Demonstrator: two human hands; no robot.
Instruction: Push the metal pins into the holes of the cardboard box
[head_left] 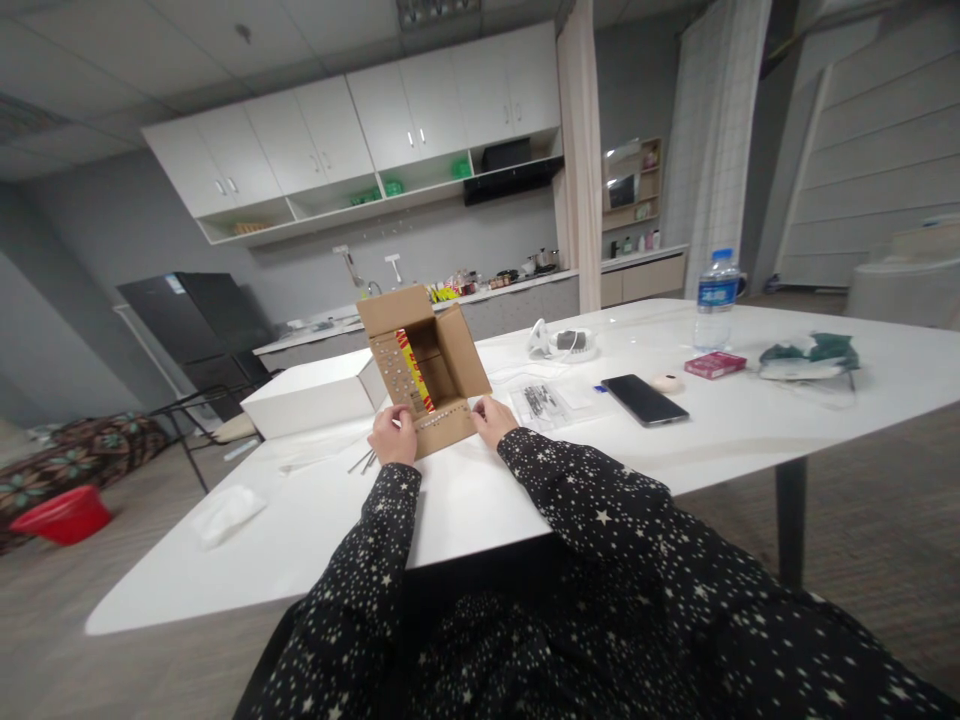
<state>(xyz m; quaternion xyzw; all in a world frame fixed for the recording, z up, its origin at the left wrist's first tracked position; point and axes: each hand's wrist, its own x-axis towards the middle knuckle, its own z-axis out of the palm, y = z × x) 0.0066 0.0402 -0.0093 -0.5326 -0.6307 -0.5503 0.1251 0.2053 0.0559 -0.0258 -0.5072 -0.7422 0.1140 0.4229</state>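
Cardboard box (431,375) sits centre of frame on white table (750,420), flaps open, mouth facing camera; yellow-red item (415,372) visible inside.

Left hand (393,436) curled on box lower left corner, fingers closed against flap.

Right hand (492,420) at box lower right edge, fingertips touching cardboard; firm grasp or mere contact: cannot tell.

White box (311,395) just left of cardboard box.

Right half of frame: clear bag (544,403), black phone (645,399), red pack (715,364), water bottle (716,298).

White tissue (227,513) lower left on table.

dim room | overhead ceiling light | soft shadows | wide-angle edge distortion | sharp centre
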